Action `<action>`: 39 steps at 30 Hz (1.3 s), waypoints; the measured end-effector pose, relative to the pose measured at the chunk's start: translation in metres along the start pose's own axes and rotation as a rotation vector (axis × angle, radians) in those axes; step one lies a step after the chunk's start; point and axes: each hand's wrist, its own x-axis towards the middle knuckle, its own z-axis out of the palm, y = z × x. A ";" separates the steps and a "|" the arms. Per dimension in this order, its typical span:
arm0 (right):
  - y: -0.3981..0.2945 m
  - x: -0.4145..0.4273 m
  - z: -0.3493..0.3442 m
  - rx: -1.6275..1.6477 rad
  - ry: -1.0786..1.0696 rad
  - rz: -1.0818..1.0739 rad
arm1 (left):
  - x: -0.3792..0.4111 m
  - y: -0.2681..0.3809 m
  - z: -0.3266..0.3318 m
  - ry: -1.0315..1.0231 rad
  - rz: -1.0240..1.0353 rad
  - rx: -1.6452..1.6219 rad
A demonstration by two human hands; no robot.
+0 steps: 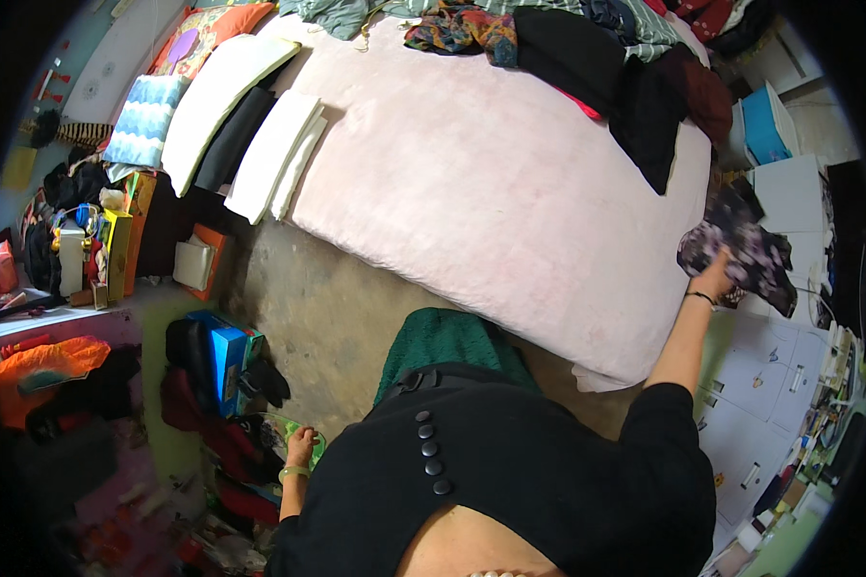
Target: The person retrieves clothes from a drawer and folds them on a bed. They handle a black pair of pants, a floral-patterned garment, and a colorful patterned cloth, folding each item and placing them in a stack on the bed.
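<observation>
My right hand [711, 277] is stretched out past the bed's right side, gripping a dark cloth with a pale floral print [754, 249]. The cloth hangs crumpled around my fingers, above white cabinets. Low at my left side is my left hand [302, 446], its fingers curled, next to a green patterned thing [318, 448]; whether it holds anything is unclear. Before me lies a bed with a pale pink fuzzy cover [491, 173]. Black garments [570, 61] and a multicoloured printed cloth [462, 32] are heaped at its far side.
Folded white cloth [278, 155], a black folded cloth [234, 137] and a blue-and-white pillow [144, 119] line the bed's left edge. White drawer cabinets [754, 382] stand at right. A cluttered shelf [58, 317] and a blue box [224, 360] are at left.
</observation>
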 end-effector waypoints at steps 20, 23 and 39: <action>-0.056 -0.594 0.000 0.732 -2.572 -0.820 | -0.033 -0.103 -0.052 0.042 -0.287 0.408; -0.024 -0.517 0.069 0.172 -2.309 -0.647 | -0.028 -0.103 -0.058 0.032 -0.285 0.465; 0.195 -0.034 -0.440 -0.835 0.152 0.723 | 0.077 0.034 0.019 -0.079 -0.219 0.244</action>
